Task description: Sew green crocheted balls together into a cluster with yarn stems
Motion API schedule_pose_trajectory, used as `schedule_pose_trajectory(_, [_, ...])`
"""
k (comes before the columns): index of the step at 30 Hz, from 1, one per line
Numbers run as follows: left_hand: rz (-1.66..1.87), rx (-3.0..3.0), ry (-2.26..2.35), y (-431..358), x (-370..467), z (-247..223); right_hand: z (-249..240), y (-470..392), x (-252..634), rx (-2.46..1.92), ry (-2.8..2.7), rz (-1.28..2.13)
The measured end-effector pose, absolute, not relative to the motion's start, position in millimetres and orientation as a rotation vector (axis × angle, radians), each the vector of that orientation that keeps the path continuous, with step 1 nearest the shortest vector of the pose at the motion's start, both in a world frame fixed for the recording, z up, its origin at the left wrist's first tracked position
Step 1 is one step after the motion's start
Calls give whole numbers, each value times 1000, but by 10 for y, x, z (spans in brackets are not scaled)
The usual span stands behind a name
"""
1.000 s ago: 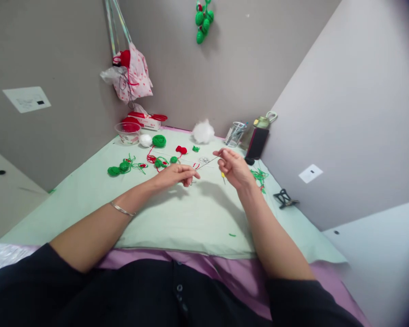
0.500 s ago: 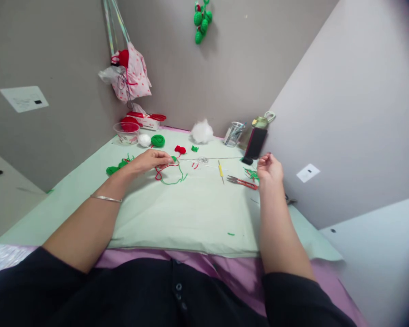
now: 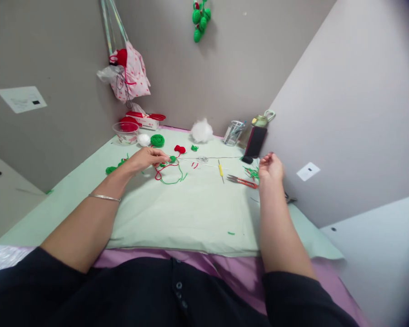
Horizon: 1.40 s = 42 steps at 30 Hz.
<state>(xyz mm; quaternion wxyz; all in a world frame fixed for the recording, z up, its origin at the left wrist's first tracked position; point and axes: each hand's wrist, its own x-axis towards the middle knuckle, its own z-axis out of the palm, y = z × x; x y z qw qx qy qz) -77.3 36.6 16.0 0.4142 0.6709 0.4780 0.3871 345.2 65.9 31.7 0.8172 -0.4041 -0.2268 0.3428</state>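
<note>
While the left hand pinches a small green piece at its fingertips, well apart from the other hand, a dark thread stretches sideways, nearly straight, toward the right hand, whose fingers are drawn together, apparently on its far end.

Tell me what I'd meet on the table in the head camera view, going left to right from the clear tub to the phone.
Clear tub, white ball, green yarn, small green ball at the left hand, white stuffing, yellow-handled tool, clear cup, phone.
</note>
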Motion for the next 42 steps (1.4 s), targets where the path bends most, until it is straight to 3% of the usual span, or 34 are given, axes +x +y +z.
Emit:
schedule_pose_trajectory(11, [1023, 1847, 962, 93, -180, 61, 197, 208, 2135, -937, -1316, 1299])
schedule_pose_trajectory(16, [1023, 1486, 957, 169, -219, -18, 92, 44, 1856, -949, -1550, 1533])
schedule_pose_trajectory(24, [843, 1243, 744, 58, -204, 93, 161, 119, 1971, -898, -1568, 1162])
schedule_pose_trajectory(37, [1115, 901, 627, 151, -263, 131, 40, 28, 1788, -872, -1536, 965])
schedule_pose_trajectory(42, [1140, 921, 652, 138, -230, 112, 19, -106, 1695, -820, -1807, 790])
